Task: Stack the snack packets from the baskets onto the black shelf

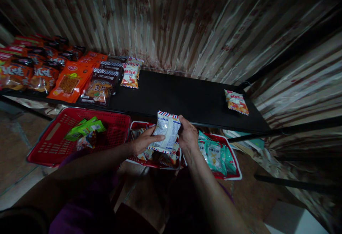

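Note:
Between my two hands is a white snack bag with red and blue striped edges, its printed back facing me. My left hand grips its left side, thumb lying across the front. On the right edge, my right hand is closed around the bag. Below it sits a red basket with a white rim, holding similar striped snack bags, partly hidden by my hands. Similar bags stand on the black shelf: a small group left of centre and one snack bag near the right end.
Dark potato-slice packs, orange packs and several black-topped bags fill the shelf's left end. Below are a larger red basket with green packets and another basket with teal packets. A pleated curtain hangs behind.

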